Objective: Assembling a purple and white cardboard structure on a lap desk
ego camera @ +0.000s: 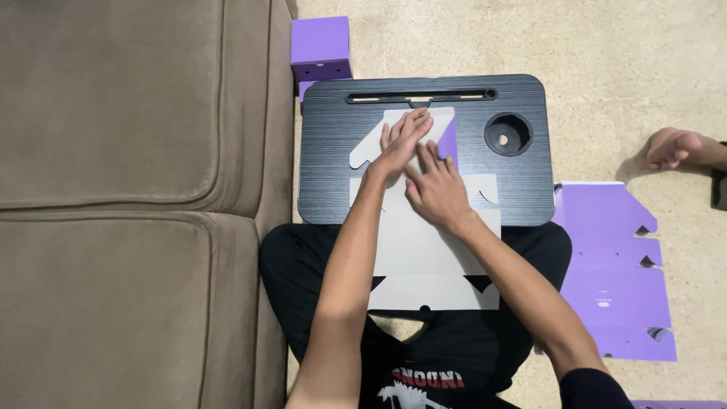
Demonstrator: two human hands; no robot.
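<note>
I sit cross-legged on the floor with a dark lap desk (326, 151) over my knees. A flat, unfolded cardboard box blank (424, 257) lies white side up across the desk and my lap. My left hand (401, 140) presses flat on its far flap, fingers together. My right hand (438, 185), fingers slightly spread, pins the panel beside it. Creasing cleanly means keeping both palms firm along the fold line.
</note>
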